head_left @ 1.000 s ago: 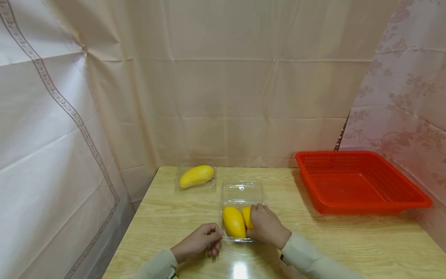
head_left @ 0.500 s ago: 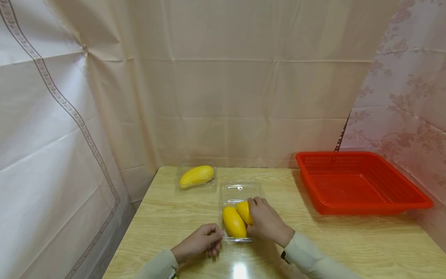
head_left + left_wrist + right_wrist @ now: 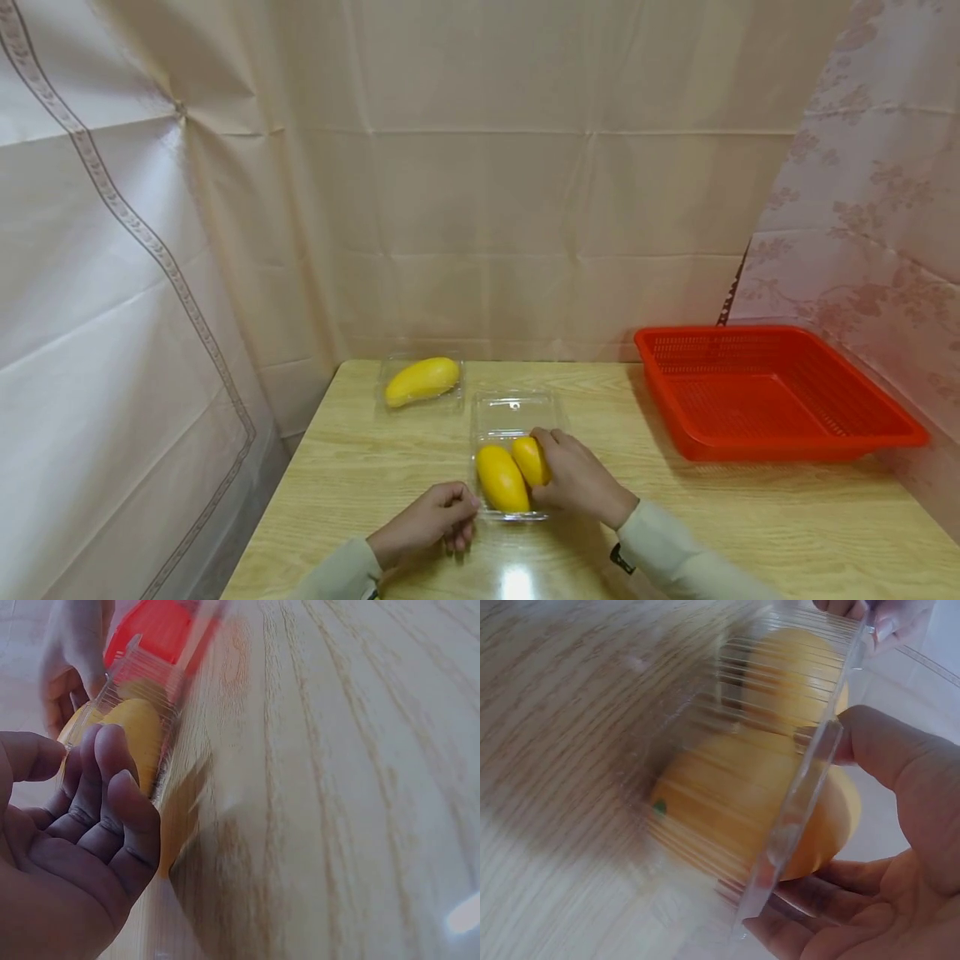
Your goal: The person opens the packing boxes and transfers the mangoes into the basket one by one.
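A clear plastic clamshell box (image 3: 514, 516) lies on the table, its lid (image 3: 517, 408) folded back to the far side. Inside it are two yellow mangoes, a left mango (image 3: 501, 480) and a right mango (image 3: 528, 461), tilted against each other. My right hand (image 3: 583, 481) grips the right mango from its right side; the thumb (image 3: 881, 739) lies at the box rim and the fingers reach round the fruit. At the near left corner, my left hand (image 3: 437, 510) pinches the box rim between thumb and index finger, the other fingers (image 3: 105, 802) loosely curled.
Another clear box (image 3: 455, 405) holding one yellow mango (image 3: 422, 382) stands at the back left of the wooden table (image 3: 360, 467). A red slotted basket (image 3: 765, 446) sits at the right. Cloth (image 3: 480, 208) hangs behind and at both sides.
My right hand raised and shifted the right mango to the left and away, then lowered it slightly beside the left one. My left hand stays at the box corner.
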A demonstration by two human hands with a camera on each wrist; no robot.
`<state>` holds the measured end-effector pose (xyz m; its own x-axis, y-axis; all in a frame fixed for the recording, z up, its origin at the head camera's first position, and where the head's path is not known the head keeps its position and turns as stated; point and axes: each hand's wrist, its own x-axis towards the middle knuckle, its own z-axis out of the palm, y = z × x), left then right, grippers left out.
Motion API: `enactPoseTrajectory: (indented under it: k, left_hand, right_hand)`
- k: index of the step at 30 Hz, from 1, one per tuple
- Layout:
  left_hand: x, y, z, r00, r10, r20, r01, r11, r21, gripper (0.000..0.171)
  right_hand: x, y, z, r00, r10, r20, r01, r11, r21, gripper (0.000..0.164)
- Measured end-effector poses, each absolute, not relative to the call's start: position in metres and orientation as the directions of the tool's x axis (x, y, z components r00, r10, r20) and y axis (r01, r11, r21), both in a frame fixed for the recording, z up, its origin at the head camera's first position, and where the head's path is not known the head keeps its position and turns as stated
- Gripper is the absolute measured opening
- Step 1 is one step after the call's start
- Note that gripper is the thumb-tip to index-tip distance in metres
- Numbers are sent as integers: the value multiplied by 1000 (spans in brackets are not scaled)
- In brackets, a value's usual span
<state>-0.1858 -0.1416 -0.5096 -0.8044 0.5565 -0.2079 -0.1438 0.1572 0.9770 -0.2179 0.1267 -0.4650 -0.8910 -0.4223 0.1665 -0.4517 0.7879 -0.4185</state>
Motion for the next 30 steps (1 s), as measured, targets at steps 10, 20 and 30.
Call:
enactPoseTrajectory:
  k: [10,20,30]
  left_hand:
    - [-185,-141,-510,-804,559,-203,-132,165,977,31]
    - [-185,-141,-511,-805,553,-215,-151,159,976,30]
    - [-184,-141,-510,-810,553,-197,-129,160,979,34]
  right_hand:
    - [-218,124,-468,-914,-374,158,-405,809,-426,68]
    - [-218,125,-465,-915,-368,167,-403,803,-440,66]
    - [-218,125,-462,-920,-349,180,-392,798,-458,68]
